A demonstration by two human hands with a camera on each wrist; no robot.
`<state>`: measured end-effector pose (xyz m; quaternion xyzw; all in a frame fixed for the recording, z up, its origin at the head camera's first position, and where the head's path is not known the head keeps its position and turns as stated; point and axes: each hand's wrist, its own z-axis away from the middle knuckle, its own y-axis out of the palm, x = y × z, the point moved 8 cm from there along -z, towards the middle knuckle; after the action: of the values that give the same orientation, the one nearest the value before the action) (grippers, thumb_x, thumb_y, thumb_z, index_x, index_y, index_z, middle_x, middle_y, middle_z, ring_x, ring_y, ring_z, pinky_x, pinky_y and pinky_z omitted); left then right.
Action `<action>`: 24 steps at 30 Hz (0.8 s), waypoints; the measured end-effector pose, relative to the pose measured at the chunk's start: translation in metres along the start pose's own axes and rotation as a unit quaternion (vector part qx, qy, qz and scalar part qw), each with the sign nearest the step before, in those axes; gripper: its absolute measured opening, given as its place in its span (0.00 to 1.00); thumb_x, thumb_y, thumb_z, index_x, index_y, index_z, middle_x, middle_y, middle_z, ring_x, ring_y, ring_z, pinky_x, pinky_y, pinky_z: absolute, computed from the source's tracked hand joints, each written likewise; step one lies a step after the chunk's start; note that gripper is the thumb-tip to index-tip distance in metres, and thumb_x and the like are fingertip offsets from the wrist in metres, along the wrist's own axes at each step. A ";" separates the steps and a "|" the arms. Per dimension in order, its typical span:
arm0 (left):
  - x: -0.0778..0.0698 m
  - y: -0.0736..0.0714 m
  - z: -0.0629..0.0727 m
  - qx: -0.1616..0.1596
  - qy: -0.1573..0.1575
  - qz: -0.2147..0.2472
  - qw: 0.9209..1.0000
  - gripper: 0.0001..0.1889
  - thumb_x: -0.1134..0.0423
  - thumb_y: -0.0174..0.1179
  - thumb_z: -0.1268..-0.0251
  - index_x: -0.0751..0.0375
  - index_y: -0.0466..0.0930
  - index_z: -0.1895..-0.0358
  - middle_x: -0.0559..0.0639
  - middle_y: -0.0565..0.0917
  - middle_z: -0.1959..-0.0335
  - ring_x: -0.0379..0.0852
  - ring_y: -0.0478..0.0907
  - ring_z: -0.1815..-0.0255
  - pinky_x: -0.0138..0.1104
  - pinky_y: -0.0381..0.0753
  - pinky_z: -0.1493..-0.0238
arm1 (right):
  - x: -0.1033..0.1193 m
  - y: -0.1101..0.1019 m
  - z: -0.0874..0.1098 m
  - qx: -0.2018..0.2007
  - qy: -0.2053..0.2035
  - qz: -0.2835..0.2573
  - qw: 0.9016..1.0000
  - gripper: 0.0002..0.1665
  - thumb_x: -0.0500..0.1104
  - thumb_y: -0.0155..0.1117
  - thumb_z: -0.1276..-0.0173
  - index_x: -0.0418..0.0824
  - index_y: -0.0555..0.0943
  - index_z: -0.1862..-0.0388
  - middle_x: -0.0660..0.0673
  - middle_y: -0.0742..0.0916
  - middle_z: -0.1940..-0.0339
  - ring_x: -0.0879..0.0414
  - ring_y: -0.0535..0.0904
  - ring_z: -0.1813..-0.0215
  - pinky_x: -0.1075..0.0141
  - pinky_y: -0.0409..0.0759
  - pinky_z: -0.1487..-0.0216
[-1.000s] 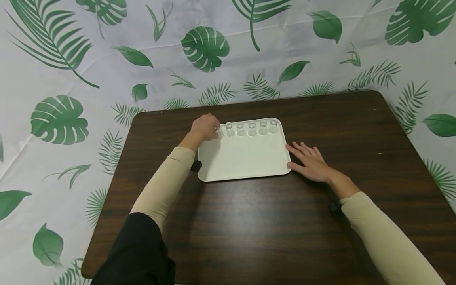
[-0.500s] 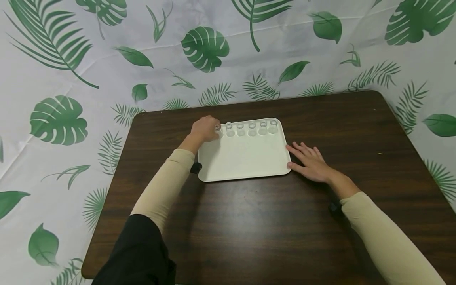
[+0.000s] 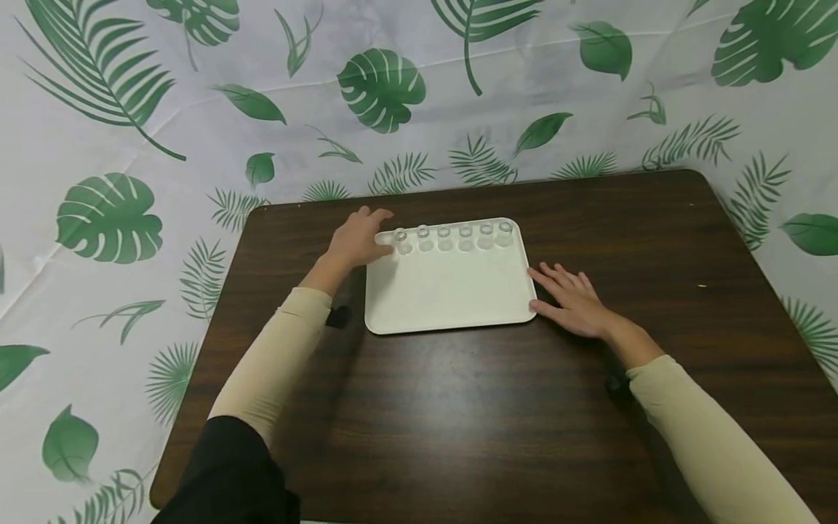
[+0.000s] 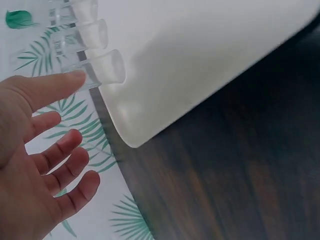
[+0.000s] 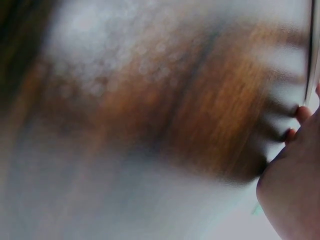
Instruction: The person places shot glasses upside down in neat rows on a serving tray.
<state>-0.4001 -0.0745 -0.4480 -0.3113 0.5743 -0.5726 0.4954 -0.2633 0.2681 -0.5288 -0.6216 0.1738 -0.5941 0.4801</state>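
Note:
A white rectangular tray (image 3: 452,291) lies on the dark wooden table, with several small clear glass cups (image 3: 444,239) in a row along its far edge. At the row's left end, my left hand (image 3: 356,239) is beside the leftmost cup (image 3: 402,241), thumb and fingers spread and nothing held. The left wrist view shows the left hand (image 4: 45,145) with parted fingers and its thumb overlapping that end cup (image 4: 105,69); whether they touch I cannot tell. My right hand (image 3: 572,300) rests with spread fingers at the tray's right edge. The right wrist view catches only part of the right hand (image 5: 295,175).
The dark wooden table (image 3: 458,422) extends around the tray on all sides. Behind it hangs a white cloth (image 3: 484,116) printed with green leaves. A small pale scrap (image 3: 702,286) lies on the table at the right.
My left hand has let go of the leftmost cup and drawn back to the left, its fingers opening. That cup now stands in full view. The right hand stays at the tray's edge.

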 end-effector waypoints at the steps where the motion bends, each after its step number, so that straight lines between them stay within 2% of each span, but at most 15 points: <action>1: 0.002 -0.001 0.005 -0.006 0.002 0.008 1.000 0.37 0.51 0.67 0.38 0.50 0.62 0.27 0.59 0.69 0.44 0.57 0.70 0.46 0.51 0.76 0.56 | 0.000 0.000 0.000 0.002 0.001 0.002 1.000 0.42 0.61 0.49 0.24 0.50 0.48 0.19 0.37 0.50 0.20 0.37 0.36 0.21 0.37 0.28 0.30; 7: 0.016 -0.004 0.044 -0.048 0.020 0.066 0.996 0.38 0.51 0.66 0.37 0.52 0.60 0.26 0.61 0.68 0.44 0.58 0.67 0.49 0.51 0.75 0.61 | 0.001 0.000 0.000 0.005 0.002 0.006 1.000 0.42 0.61 0.49 0.24 0.50 0.48 0.19 0.37 0.50 0.20 0.37 0.36 0.21 0.37 0.28 0.30; 12: 0.032 0.006 0.083 -0.084 0.030 0.113 0.990 0.39 0.52 0.67 0.37 0.55 0.60 0.25 0.64 0.67 0.41 0.60 0.66 0.45 0.54 0.75 0.58 | 0.000 0.001 0.000 0.004 0.003 0.008 1.000 0.42 0.61 0.49 0.24 0.50 0.48 0.19 0.37 0.50 0.20 0.36 0.37 0.21 0.37 0.28 0.30; 19: 0.051 0.020 0.135 -0.120 0.026 0.142 0.982 0.39 0.54 0.68 0.38 0.57 0.60 0.26 0.64 0.66 0.39 0.61 0.64 0.42 0.55 0.73 0.56 | 0.002 0.000 0.000 0.007 0.004 0.007 1.000 0.42 0.60 0.50 0.24 0.49 0.48 0.19 0.36 0.50 0.20 0.36 0.37 0.21 0.36 0.29 0.30; 24: 0.059 0.020 0.165 -0.149 0.038 0.146 0.977 0.38 0.53 0.67 0.36 0.58 0.62 0.26 0.64 0.66 0.38 0.62 0.64 0.40 0.58 0.71 0.50 | 0.002 0.000 0.000 0.002 0.002 0.005 1.000 0.42 0.60 0.51 0.24 0.48 0.49 0.19 0.35 0.51 0.20 0.35 0.38 0.22 0.36 0.29 0.30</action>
<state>-0.2621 -0.1834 -0.4560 -0.2726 0.7106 -0.4139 0.4994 -0.2631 0.2662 -0.5275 -0.6185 0.1770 -0.5934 0.4837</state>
